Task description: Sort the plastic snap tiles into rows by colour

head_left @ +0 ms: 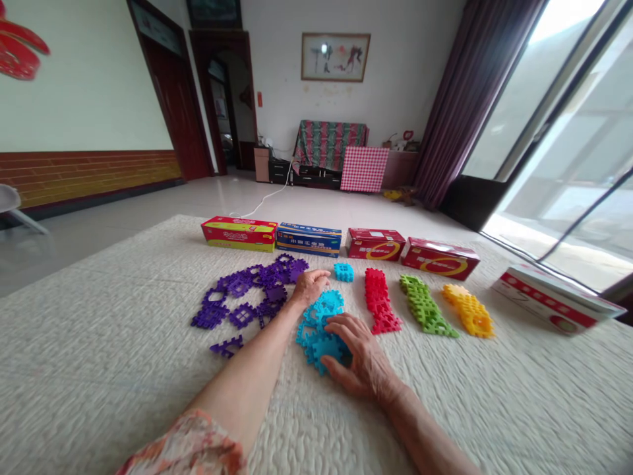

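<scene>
The white quilted mat [99, 369] covers a tiled floor [148, 211]. Both hands, the left hand [309, 287] and the right hand [359, 356], rest spread on the blue tiles [316, 323]; 4 boxes [309, 239] line the far edge.

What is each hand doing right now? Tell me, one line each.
Left hand: curled, resting at the far edge of the blue pieces; whether it grips one cannot be told.
Right hand: open, fingers spread flat on the blue pieces, holding nothing.

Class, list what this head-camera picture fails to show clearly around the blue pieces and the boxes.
- Head view: blue pieces partly covered by the right hand and left hand.
- Print on the boxes: too small to read.
- White box: blurred near the right edge.
</scene>
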Motion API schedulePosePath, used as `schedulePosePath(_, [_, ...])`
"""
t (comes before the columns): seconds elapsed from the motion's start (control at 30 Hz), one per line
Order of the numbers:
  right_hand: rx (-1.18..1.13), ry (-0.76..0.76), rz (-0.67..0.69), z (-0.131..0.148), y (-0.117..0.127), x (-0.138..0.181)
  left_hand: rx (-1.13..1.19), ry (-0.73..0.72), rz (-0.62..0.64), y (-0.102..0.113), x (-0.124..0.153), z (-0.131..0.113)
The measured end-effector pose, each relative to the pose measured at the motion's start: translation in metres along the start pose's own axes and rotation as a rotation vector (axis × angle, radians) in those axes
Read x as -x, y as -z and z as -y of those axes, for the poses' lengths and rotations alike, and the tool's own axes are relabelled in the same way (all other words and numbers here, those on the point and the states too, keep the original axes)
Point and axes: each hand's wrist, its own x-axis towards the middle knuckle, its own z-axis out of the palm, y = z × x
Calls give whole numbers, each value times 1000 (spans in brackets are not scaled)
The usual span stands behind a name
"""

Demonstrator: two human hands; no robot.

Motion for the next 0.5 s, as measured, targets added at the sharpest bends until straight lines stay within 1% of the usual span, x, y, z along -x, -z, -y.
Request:
schedulePosePath(0.17, [34, -43, -54, -2, -1, 1, -10, -4, -10, 0, 2, -4])
schedulePosePath(0.3, [5, -25, -19, 0, 2, 0, -35, -17, -14, 1, 4, -7])
schedulePosePath(0.5, [19, -22, -9, 1, 4, -3, -57, -17, 14, 1, 5, -9])
